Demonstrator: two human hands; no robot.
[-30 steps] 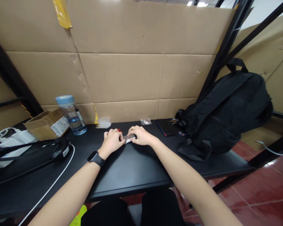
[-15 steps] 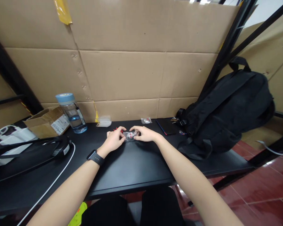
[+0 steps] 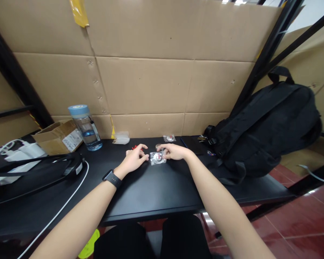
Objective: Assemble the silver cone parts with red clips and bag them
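A small clear plastic bag [image 3: 157,158] with something red and white inside lies on the black table [image 3: 151,190] between my hands. My right hand [image 3: 174,151] pinches its right edge with thumb and fingertips. My left hand [image 3: 135,158], with a black watch on its wrist, rests just left of the bag with fingers curled and fingertips close together, apart from the bag. Small red pieces [image 3: 135,147] lie beside the left hand's knuckles. A second small clear bag [image 3: 169,138] lies further back by the cardboard wall.
A black backpack [image 3: 267,122] leans at the right. A water bottle [image 3: 85,127] and an open cardboard box [image 3: 58,136] stand at the back left, with a white folded packet [image 3: 121,138] nearby. A black bag [image 3: 32,174] and a white cable [image 3: 62,208] lie at left.
Both hands held the bag together earlier. The left hand has let go and sits beside it, while the right hand keeps its edge. The view shifted slightly.
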